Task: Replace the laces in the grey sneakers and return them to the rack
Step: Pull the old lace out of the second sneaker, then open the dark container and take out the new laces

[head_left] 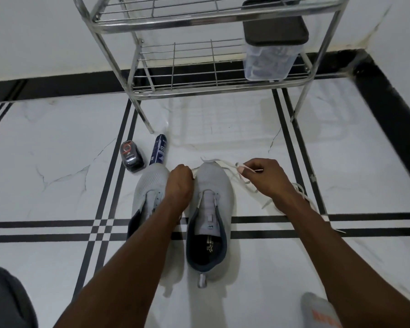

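Pinching the limp white lace [225, 165] in both hands, left hand [179, 183] and right hand [264, 176], you hold it over the right sneaker [211, 209]; grip its stiff tip.

Left forearm [133, 245] covers heel and collar of left grey sneaker [149, 185]. Spray can [158, 150] label blurred, unreadable. Lidded container [271, 60] contents indistinct. Metal rack [199, 27] top cut by upper frame edge.

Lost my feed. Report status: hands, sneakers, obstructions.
Left hand and right hand each shut on white lace. Right sneaker unlaced, both on floor. Spray can and polish beside left sneaker, clear of rack.
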Tool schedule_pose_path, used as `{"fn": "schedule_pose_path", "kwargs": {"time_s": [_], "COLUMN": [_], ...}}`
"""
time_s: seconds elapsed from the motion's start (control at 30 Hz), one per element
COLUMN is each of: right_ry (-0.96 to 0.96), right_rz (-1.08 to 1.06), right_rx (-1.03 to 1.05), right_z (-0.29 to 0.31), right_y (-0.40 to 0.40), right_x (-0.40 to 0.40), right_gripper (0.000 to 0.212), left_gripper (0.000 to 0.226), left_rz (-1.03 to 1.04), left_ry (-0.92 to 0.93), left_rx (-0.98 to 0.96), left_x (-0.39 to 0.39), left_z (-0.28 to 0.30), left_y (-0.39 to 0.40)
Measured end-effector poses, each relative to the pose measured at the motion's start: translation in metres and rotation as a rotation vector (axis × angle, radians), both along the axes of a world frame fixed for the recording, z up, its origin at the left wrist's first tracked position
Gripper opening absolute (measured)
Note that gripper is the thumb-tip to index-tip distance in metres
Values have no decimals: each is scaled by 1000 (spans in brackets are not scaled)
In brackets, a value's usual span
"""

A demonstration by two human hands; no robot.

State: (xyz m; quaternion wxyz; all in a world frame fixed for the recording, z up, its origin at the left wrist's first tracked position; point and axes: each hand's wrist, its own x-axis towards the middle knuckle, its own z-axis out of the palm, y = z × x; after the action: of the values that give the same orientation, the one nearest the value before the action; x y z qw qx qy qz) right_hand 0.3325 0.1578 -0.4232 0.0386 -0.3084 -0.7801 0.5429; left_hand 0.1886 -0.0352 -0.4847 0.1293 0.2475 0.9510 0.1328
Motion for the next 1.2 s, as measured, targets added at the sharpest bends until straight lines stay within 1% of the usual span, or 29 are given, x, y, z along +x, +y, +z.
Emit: {"fn": "schedule_pose_path", "kwargs": {"time_s": [0.07, 0.1, 0.13, 0.17, 0.2, 0.23, 0.3, 0.33, 0.4, 0.47, 0.53, 0.6, 0.63, 0.7, 0.77, 0.87, 0.93, 0.97, 1.0, 1.07, 1.13, 1.2], "right_ry": [-7, -8, -10, -5, 2, 15, 49, 64, 89, 110, 140, 197, 211, 221, 215, 116, -21, -115, -213, -387, -461, -488], "right_rz": [-14, -20, -30, -37, -47, -58, -82, -97, -141, -173, -195, -224, -250, -308, -385, -404, -349, -303, -248, -161, -112, -113], "right_rx": [-20, -27, -33, -42, -54, -73, -128, -162, -224, -259, -315, -374, -369, -333, -257, -126, -33, 34, 103, 207, 275, 332], "right_z": [-6, -9, -11, -13, -14, -13, -9, -6, 2, 11, 22, 32, 36, 42, 44, 39, 29, 21, 11, -4, -15, -19], "right_y": [4, 6, 7, 8, 9, 10, 12, 13, 17, 22, 27, 34, 40, 48, 61, 75, 79, 81, 83, 81, 79, 77], "right_x": [2, 4, 5, 6, 6, 7, 5, 4, 1, 0, 2, 9, 15, 23, 39, 60, 73, 82, 88, 100, 110, 116], "right_gripper": [14, 13, 13, 12, 12, 12, 15, 17, 19, 21, 20, 21, 24, 30, 30, 25, 22, 23, 24, 27, 27, 25], "left_gripper": [43, 45, 42, 33, 21, 15, 15, 15, 11, 3, 4, 11, 13, 16, 16, 27, 32, 33, 34, 40, 38, 31], "left_rz": [-12, -19, -18, 6, 53, 108, 205, 232, 227, 220, 207, 214, 229, 278, 325, 419, 499, 503, 478, 358, 229, 131], "left_ry": [46, 62, 71, 80, 80, 70, 36, -13, -192, -454, -655, -836, -930, -1063, -1158, -1169, -1152, -1112, -1041, -900, -794, -660], "left_rx": [13, 15, 14, 24, 62, 117, 240, 307, 487, 738, 911, 1040, 1095, 1176, 1218, 1180, 1095, 1001, 865, 606, 481, 437], "left_x": [0, -1, -2, -5, -7, -9, -16, -17, -17, -4, 16, 42, 54, 70, 90, 121, 138, 146, 151, 158, 162, 161], "left_z": [-5, -8, -12, -13, -11, -5, 14, 26, 52, 77, 96, 115, 120, 120, 111, 88, 69, 59, 51, 37, 30, 28], "left_y": [-2, -5, -6, -6, -5, -1, 12, 20, 41, 63, 87, 113, 126, 142, 160, 176, 180, 181, 180, 173, 167, 161]}}
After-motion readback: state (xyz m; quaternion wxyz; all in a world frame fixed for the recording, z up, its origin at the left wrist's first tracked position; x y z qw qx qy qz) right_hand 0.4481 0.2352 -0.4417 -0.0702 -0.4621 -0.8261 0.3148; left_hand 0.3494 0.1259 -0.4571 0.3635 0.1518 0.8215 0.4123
